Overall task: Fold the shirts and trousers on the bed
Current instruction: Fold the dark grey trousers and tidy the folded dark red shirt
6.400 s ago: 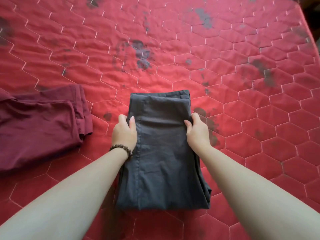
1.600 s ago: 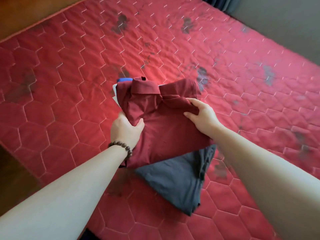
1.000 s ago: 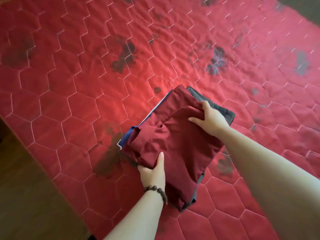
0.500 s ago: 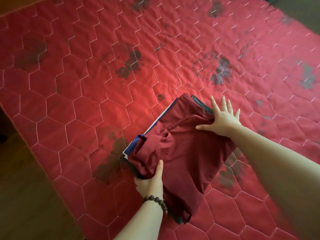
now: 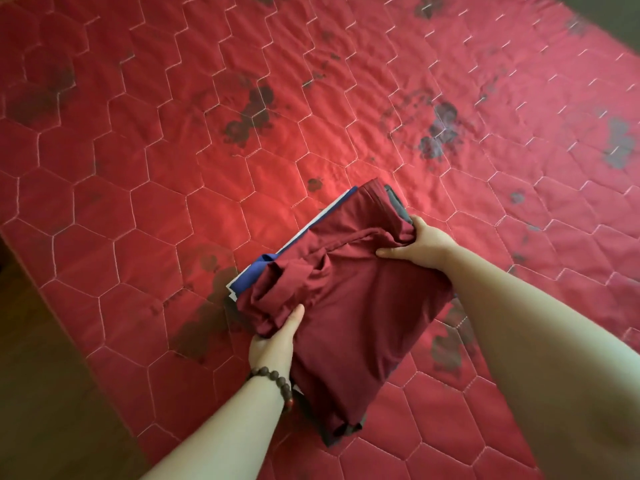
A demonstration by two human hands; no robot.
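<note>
While the stack (image 5: pixel 332 306) sits near the bed's (image 5: pixel 138 168) left edge, both hands clamp it: the left hand (image 5: pixel 273 344) grips the near-left side, thumb on top and fingers hidden under the cloth, and the right hand (image 5: pixel 420 244) curls over the far-right edge. On top lies the maroon shirt (image 5: pixel 356 317), with a blue garment (image 5: pixel 249 282) and dark trousers (image 5: pixel 396 202) peeking out beneath. Soft, light, floppy stuff, I'd say, likely to slump or slide apart, so holding opposite sides with support underneath looks wise. Bare quilt spreads wide ahead and right; the floor (image 5: pixel 45 375) drops away close on the left.
</note>
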